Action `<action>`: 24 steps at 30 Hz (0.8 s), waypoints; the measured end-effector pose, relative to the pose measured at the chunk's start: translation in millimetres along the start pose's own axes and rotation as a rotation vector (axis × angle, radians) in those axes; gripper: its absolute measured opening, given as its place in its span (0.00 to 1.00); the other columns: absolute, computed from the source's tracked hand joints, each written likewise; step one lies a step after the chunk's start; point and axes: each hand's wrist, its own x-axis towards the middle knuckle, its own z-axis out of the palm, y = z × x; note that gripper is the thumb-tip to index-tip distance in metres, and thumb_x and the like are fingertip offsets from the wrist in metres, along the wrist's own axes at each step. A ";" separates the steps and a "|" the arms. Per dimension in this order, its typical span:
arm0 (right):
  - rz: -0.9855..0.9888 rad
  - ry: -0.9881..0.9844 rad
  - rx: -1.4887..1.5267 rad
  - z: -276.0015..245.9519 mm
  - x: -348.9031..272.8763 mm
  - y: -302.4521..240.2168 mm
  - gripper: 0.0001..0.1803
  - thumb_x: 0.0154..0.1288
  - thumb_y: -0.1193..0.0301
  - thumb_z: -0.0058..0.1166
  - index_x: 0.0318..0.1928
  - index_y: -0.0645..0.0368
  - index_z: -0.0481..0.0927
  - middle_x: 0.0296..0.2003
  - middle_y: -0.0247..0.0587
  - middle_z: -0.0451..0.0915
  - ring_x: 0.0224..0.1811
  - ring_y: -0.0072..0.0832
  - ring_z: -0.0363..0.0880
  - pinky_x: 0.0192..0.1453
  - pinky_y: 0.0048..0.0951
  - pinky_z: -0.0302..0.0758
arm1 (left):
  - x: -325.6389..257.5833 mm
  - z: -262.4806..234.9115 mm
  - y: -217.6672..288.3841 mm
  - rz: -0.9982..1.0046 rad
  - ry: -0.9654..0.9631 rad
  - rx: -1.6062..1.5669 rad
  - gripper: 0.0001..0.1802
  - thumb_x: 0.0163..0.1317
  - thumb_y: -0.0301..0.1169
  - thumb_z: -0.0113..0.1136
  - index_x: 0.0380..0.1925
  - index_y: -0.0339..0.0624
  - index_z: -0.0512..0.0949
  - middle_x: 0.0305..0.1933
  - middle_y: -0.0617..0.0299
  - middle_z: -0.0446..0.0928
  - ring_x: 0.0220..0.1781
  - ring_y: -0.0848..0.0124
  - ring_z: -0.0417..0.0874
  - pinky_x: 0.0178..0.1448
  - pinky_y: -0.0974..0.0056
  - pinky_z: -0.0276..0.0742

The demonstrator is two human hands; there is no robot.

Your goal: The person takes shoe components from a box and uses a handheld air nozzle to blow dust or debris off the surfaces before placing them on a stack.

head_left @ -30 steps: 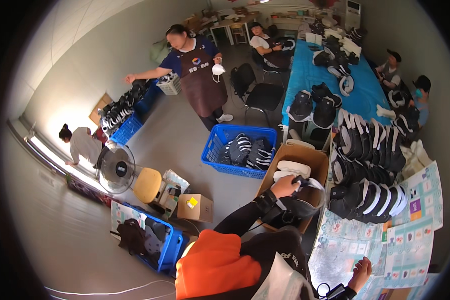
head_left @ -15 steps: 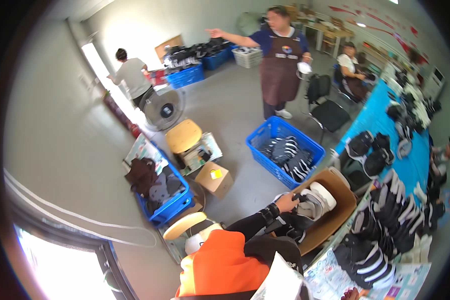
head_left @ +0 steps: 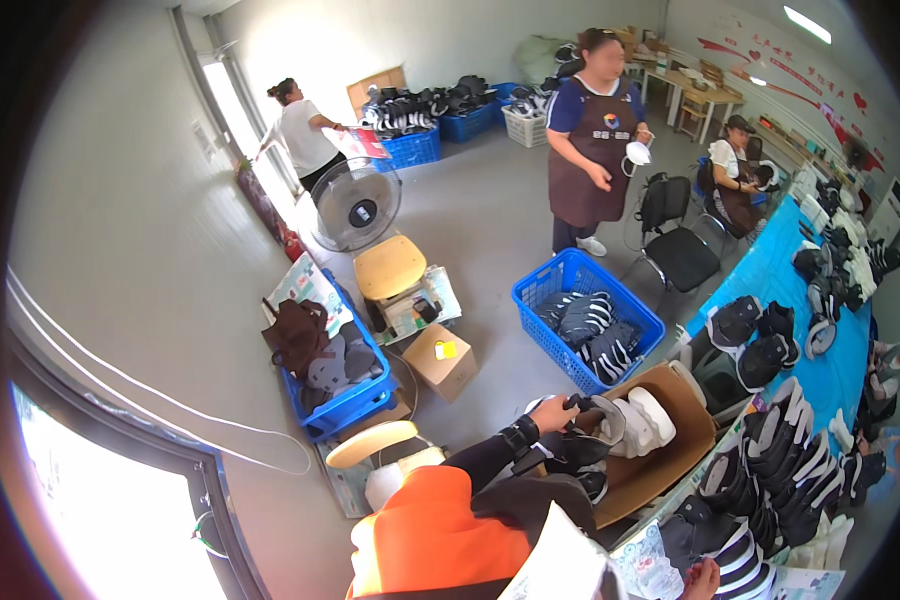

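One hand: the left hand [head_left: 553, 413] was seen closed on a dark shoe [head_left: 592, 420], gripped at its near end.
Shoe: it was held over the open cardboard box [head_left: 670, 455], beside white shoe forms [head_left: 642, 420].
Right hand: only its edge [head_left: 703, 580] was shown at the lower rim; its grip could not be told.
Surroundings: a blue crate [head_left: 570, 285] of shoes was placed on the floor beyond the box.
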 end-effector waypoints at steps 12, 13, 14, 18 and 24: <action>0.105 0.274 0.066 26.2 -64.4 -73.1 0.09 0.72 0.71 0.56 0.45 0.64 0.82 0.31 0.37 0.84 0.31 0.22 0.82 0.33 0.23 0.73 | 48.5 41.7 4.5 -0.109 -0.265 -0.267 0.17 0.72 0.36 0.62 0.47 0.32 0.74 0.44 0.55 0.78 0.43 0.65 0.85 0.42 0.59 0.91; 0.109 0.290 0.084 24.7 -69.6 -68.6 0.08 0.72 0.71 0.56 0.44 0.64 0.82 0.31 0.36 0.84 0.31 0.22 0.82 0.33 0.23 0.73 | 51.7 45.6 1.8 -0.094 -0.295 -0.278 0.16 0.72 0.36 0.61 0.47 0.32 0.74 0.45 0.55 0.78 0.44 0.65 0.85 0.42 0.60 0.91; 0.112 0.309 0.099 21.4 -79.6 -62.4 0.08 0.72 0.71 0.57 0.44 0.64 0.82 0.30 0.36 0.84 0.31 0.22 0.82 0.33 0.23 0.73 | 52.6 53.8 1.0 -0.104 -0.295 -0.332 0.16 0.72 0.35 0.61 0.47 0.33 0.74 0.45 0.55 0.78 0.43 0.64 0.85 0.43 0.58 0.91; 0.235 0.410 0.161 7.8 -117.8 -40.1 0.11 0.71 0.68 0.58 0.44 0.64 0.82 0.30 0.36 0.84 0.31 0.22 0.83 0.34 0.23 0.73 | 43.8 75.4 -0.8 -0.121 -0.398 -0.385 0.10 0.69 0.31 0.62 0.43 0.37 0.76 0.40 0.57 0.80 0.41 0.62 0.85 0.44 0.53 0.88; 0.186 0.548 0.030 19.3 -140.0 -39.8 0.09 0.71 0.70 0.58 0.42 0.64 0.82 0.29 0.37 0.84 0.30 0.22 0.84 0.32 0.23 0.74 | 61.9 87.0 -21.7 -0.255 -0.443 -0.380 0.09 0.66 0.29 0.61 0.42 0.36 0.77 0.39 0.55 0.81 0.41 0.62 0.86 0.43 0.54 0.87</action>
